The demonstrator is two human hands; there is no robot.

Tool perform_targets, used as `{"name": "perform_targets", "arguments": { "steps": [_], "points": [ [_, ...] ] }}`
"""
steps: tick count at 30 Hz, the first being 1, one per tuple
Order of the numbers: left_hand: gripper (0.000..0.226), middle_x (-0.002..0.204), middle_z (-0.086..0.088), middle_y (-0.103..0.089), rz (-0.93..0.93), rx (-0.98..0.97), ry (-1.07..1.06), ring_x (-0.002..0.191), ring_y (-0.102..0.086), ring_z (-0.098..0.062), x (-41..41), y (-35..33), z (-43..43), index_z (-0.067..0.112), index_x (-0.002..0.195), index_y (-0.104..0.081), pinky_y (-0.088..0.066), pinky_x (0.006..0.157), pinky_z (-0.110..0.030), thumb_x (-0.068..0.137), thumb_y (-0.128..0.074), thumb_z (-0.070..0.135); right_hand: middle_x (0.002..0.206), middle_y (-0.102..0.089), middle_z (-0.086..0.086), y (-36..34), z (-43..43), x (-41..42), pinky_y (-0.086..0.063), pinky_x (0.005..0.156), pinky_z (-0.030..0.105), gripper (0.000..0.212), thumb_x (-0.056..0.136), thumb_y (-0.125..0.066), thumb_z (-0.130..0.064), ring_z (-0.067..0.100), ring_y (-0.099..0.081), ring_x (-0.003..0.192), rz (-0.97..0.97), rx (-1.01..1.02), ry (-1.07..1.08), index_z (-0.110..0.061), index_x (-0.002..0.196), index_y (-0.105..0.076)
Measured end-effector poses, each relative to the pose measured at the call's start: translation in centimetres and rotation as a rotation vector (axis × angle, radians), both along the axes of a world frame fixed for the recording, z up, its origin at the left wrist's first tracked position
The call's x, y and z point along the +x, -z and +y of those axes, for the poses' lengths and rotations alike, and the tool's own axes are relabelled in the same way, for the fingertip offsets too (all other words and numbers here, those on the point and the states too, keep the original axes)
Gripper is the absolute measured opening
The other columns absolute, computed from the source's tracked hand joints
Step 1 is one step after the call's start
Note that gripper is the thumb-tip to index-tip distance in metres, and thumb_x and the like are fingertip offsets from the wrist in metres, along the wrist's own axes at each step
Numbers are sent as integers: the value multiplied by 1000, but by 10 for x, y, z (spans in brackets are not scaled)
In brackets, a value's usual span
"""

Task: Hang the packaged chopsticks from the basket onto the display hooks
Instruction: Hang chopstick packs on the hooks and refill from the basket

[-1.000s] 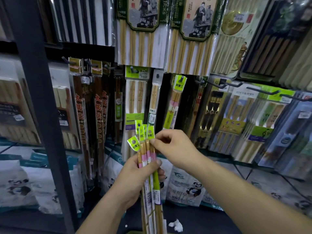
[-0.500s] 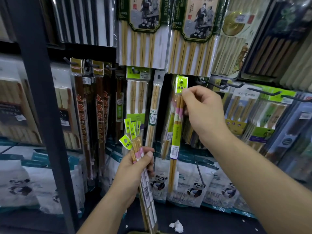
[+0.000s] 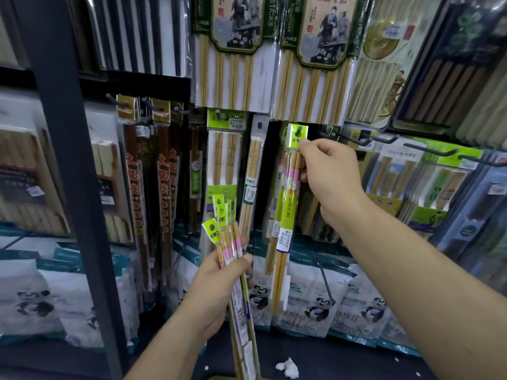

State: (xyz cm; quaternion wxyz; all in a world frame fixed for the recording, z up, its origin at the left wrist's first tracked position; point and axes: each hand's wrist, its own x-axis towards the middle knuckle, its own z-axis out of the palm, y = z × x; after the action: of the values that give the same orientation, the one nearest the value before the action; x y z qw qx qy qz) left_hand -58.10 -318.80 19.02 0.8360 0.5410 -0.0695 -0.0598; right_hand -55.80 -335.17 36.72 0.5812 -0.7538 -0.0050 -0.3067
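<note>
Right hand (image 3: 329,176), pack (image 3: 285,215) seemingly on hook (image 3: 298,130); bundle (image 3: 230,241) below

A white pack header (image 3: 402,154) reads "JOY-HE", a green card (image 3: 270,16) "STICKS" (start cut off)

One wide-angle camera, worn on the head, looks forward and slightly downward from near the display hooks (image 3: 429,150), straight lines bowing toward the frame's edges.
</note>
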Motion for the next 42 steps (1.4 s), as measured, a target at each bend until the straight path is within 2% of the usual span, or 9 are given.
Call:
{"name": "perform_targets", "arguments": {
  "steps": [6, 13, 23, 28, 30, 34, 36, 39, 42],
  "points": [
    [31, 84, -6, -70, -28, 1, 29, 68, -67, -14, -2, -1, 2, 26, 121, -73, -59, 69, -33, 97, -66, 8, 46, -43, -18, 24, -3, -4, -40, 61, 27, 43, 96, -63, -46, 0, -41, 45, 25, -109, 152, -22, 66, -44],
    [27, 83, -9, -74, -91, 41, 71, 73, -69, -22, -6, 0, -2, 8, 121, -64, -58, 68, -31, 96, -69, 5, 68, -67, -3, 71, 20, -13, -50, 62, 26, 32, 91, -69, -47, 2, -57, 60, 246, -493, -250, -18, 76, -70],
    [25, 103, -21, -77, -62, -19, 54, 96, -76, -36, -5, -4, 0, 22, 104, -74, -63, 79, -46, 79, -74, 28, 62, -53, 10, 63, 18, -17, -46, 63, 31, 34, 102, -56, -24, 15, -51, 60, 213, -355, -177, 0, 78, -59],
    [12, 78, -11, -71, -4, -46, -7, 68, -70, -24, -2, -2, 1, 9, 100, -66, -60, 64, -36, 92, -72, 16, 63, -61, 3, 22, 9, -23, -52, 54, 28, 34, 106, -49, -22, 8, -58, 56, -9, -224, -93, -11, 77, -62],
    [31, 66, -4, -63, 4, -3, -28, 55, -60, -18, -2, -2, 0, 10, 101, -64, -56, 57, -32, 82, -78, 30, 65, -63, 2, 7, 5, -22, -55, 62, 33, 34, 105, -48, -21, 15, -62, 63, -59, -195, -86, -13, 76, -62],
    [54, 55, 0, -46, -33, 48, -1, 47, -45, -14, -4, -4, 1, 11, 100, -61, -49, 50, -25, 67, -80, 50, 63, -67, 5, -6, -1, -15, -39, 46, 12, 37, 106, -47, -22, -2, -50, 45, -50, -208, -49, -2, 79, -62],
    [50, 55, 1, -44, -41, 34, 7, 47, -43, -13, -5, -4, -1, 12, 96, -60, -48, 50, -25, 70, -78, 51, 69, -68, 13, -9, -2, -12, -42, 53, 14, 38, 105, -47, -23, 5, -54, 51, -15, -209, -33, 4, 84, -63],
    [40, 64, 0, -46, -32, 4, 33, 52, -44, -13, -6, -6, -3, 12, 86, -55, -47, 51, -27, 78, -70, 48, 90, -66, 29, -11, -3, -5, -56, 72, 46, 38, 103, -48, -25, 40, -61, 73, 15, -203, -20, 6, 88, -64],
    [41, 68, -1, -50, 5, -15, 70, 55, -46, -14, -8, -9, -3, 8, 93, -56, -46, 52, -29, 81, -66, 47, 85, -67, 25, -13, -2, -4, -58, 79, 48, 37, 102, -49, -24, 43, -64, 79, 15, -165, -27, 4, 84, -64]
  ]
}}
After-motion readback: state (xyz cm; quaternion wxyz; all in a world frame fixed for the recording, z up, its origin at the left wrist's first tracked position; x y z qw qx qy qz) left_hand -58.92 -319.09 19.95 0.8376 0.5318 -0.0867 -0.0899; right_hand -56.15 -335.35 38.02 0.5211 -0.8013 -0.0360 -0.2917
